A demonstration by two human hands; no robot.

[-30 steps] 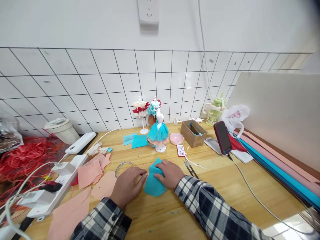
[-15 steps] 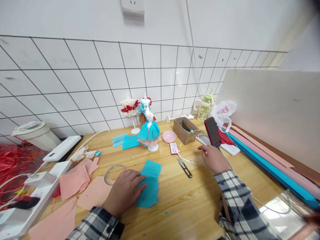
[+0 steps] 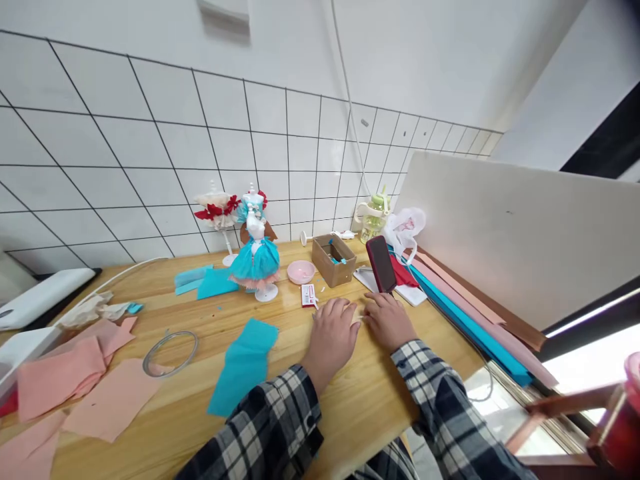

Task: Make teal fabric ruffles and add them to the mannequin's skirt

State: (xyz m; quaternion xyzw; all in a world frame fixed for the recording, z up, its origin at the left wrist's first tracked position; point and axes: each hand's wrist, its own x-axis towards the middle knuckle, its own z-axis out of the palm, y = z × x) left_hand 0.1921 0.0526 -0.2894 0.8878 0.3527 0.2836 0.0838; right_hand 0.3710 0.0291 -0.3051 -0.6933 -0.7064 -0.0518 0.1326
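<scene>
My left hand [image 3: 332,339] rests low over the table with its fingers bent together, and what lies under them is hidden. Close beside it, my right hand [image 3: 390,321] has its fingers curled in front of a dark red phone [image 3: 381,264] that leans upright. A short stretch of white cable [image 3: 359,318] shows between the two hands; whether either one grips it is unclear. A small red-and-white card [image 3: 309,295] lies just beyond the left fingertips. To the left, a piece of turquoise fabric [image 3: 244,367] lies flat, partly below my left sleeve.
Small mannequins, one in a turquoise dress [image 3: 256,263], stand near the tiled wall. Beside them are a pink bowl [image 3: 301,273], a cardboard box [image 3: 333,270] and a green bottle [image 3: 373,220]. A wire coil [image 3: 194,347] and peach fabric [image 3: 115,400] lie left; fabric rolls [image 3: 465,330] line the right edge.
My left hand has left the turquoise fabric and moved right, next to my right hand. The snips seen earlier are now hidden around my left hand. The view has turned right.
</scene>
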